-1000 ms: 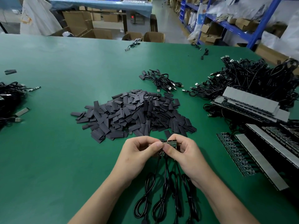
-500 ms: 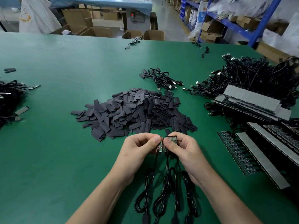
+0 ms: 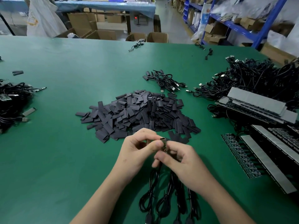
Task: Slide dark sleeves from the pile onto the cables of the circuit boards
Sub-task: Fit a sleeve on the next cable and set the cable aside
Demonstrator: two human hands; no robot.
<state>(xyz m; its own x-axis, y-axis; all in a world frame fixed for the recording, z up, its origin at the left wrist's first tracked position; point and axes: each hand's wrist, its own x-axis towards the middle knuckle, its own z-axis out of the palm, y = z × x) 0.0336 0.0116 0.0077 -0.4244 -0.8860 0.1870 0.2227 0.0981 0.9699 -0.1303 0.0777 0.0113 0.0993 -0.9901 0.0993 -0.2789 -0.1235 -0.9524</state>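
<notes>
Pinching one board (image 3: pixel 163 140), two hands (image 3: pixel 139 150) (image 3: pixel 183 161)

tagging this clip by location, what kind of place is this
Probably an electronics assembly workshop: a green worktable heaped with dark sleeves and cables, blue storage shelving and cardboard boxes behind.

Only a tip of the board (image 3: pixel 163 139) shows between the fingers (image 3: pixel 159 144), and blur on the right hand (image 3: pixel 184 162) hides what it grips. The cables (image 3: pixel 151 191) below run off the bottom edge; the left heap (image 3: pixel 11 101) and the right-hand strips (image 3: pixel 275 151) are cut by the side edges.
</notes>
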